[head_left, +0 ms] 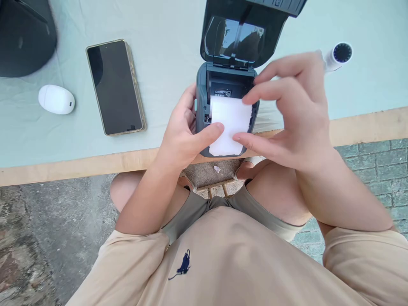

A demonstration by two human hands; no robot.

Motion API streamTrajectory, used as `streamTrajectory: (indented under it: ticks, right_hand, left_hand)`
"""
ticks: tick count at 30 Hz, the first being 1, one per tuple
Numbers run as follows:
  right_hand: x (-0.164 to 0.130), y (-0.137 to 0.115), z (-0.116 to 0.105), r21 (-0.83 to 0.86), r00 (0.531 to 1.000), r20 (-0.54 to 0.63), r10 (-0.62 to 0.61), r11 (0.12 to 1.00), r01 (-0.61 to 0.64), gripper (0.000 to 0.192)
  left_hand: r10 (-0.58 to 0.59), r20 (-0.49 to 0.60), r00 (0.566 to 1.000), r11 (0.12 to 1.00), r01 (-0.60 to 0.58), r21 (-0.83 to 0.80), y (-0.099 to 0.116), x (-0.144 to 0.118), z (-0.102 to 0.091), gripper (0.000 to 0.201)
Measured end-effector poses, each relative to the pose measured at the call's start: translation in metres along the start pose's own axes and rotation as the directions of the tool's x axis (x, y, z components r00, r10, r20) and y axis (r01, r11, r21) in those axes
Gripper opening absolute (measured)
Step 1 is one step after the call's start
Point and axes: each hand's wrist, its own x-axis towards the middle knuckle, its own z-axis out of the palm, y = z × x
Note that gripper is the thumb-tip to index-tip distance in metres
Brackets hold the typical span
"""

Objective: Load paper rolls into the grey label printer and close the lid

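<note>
Gripping the printer (229, 80), the left hand (182, 132) has most fingers hidden.

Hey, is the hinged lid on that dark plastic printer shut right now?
No, the dark plastic lid stands open, leaving the white paper in the dark grey plastic printer uncovered.
</note>
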Motion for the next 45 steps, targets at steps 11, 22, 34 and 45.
streamTrajectory:
  ticks: [11,22,34,45]
  right_hand:
    - [0.018,-0.006,0.000,0.378,0.940,-0.143,0.309,0.895,-0.237,0.026]
    - [0.000,0.021,0.014,0.314,0.996,-0.081,-0.023,0.948,0.047,0.016]
    - [0.001,0.014,0.011,0.624,0.953,0.243,0.182,0.723,-0.297,0.052]
    - [0.003,0.010,0.009,0.644,0.924,0.325,0.200,0.669,-0.371,0.053]
  left_hand:
    - [-0.073,0.018,0.997,0.997,0.073,0.025,0.010,-0.008,-0.001,0.082]
    - [0.015,0.072,0.997,0.999,-0.017,0.027,0.007,-0.007,-0.002,0.067]
    - [-0.016,0.083,0.996,0.983,0.031,-0.182,0.002,-0.004,0.000,0.064]
    - [-0.080,-0.024,0.997,0.982,0.074,-0.174,0.021,-0.006,0.013,0.043]
